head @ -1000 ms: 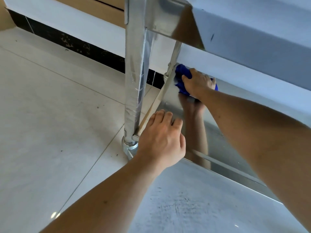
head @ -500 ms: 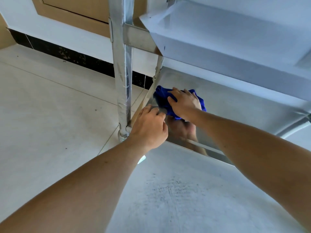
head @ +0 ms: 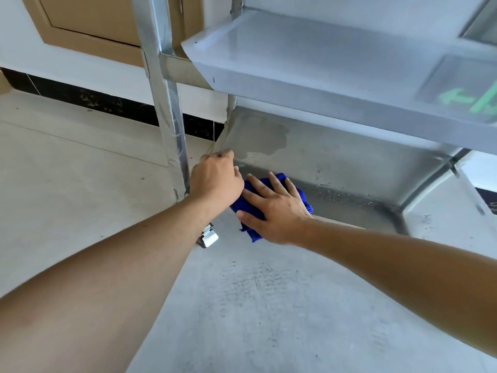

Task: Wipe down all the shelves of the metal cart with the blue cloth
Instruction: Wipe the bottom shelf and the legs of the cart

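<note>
The metal cart's bottom shelf [head: 336, 160] is shiny steel with a damp patch at its far left and water droplets near the front. My right hand [head: 271, 205] lies flat, fingers spread, pressing the blue cloth [head: 248, 208] onto the shelf's front left edge; part of the cloth hangs over the rim. My left hand [head: 215, 179] grips the shelf's left corner beside the upright post [head: 166, 103]. The middle shelf [head: 336, 65] juts out above and hides the back of the bottom shelf.
A caster bracket [head: 208, 236] sits under the cart's front left corner. Pale floor tiles [head: 67, 184] spread to the left and a scuffed grey floor lies in front. A white wall with a dark skirting strip [head: 107, 103] and a brown door stand behind.
My right hand has dragged the blue cloth from the shelf's far left corner to its front edge. My left hand stayed at the left corner. The camera has risen and pulled back.
</note>
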Available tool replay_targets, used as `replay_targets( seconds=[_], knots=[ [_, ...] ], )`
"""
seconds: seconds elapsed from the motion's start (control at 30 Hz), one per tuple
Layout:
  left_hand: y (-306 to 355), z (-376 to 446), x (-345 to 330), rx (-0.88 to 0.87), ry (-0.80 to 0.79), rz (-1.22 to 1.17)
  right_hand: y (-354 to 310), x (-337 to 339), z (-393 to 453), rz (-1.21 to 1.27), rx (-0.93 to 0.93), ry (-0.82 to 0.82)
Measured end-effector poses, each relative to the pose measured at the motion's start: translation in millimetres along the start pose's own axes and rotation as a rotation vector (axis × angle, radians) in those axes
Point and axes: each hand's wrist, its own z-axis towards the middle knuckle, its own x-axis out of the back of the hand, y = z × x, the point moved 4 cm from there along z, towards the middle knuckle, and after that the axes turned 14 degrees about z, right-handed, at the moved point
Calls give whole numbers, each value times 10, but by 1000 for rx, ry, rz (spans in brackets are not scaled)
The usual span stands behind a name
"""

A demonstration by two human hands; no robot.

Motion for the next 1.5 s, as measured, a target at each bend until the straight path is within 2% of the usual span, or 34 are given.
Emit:
replay_targets(
  seconds=[0.13,0.33,0.57,0.93,1.17,1.33,1.5],
  knots=[
    [165,-28,-23,-44,7,-31,228,2,-321,-45,6,45],
    [535,-108,-126,-202,4,-92,868,169,-346,8,-271,116],
    [745,-119,-291,-272,-24,-100,1260,301,133,-7,-371,147],
    [906,52,-488,-281,-13,-80,1854,590,1109,3,-501,258],
    [1051,18,-549,-293,-33,-69,2152,836,1457,78,-649,235],
    [1101,23,-555,-306,-43,-68,2132,833,1386,96,-605,255],
    [1127,-115,-577,-360,-58,-68,2065,781,967,145,-547,280]
  ],
)
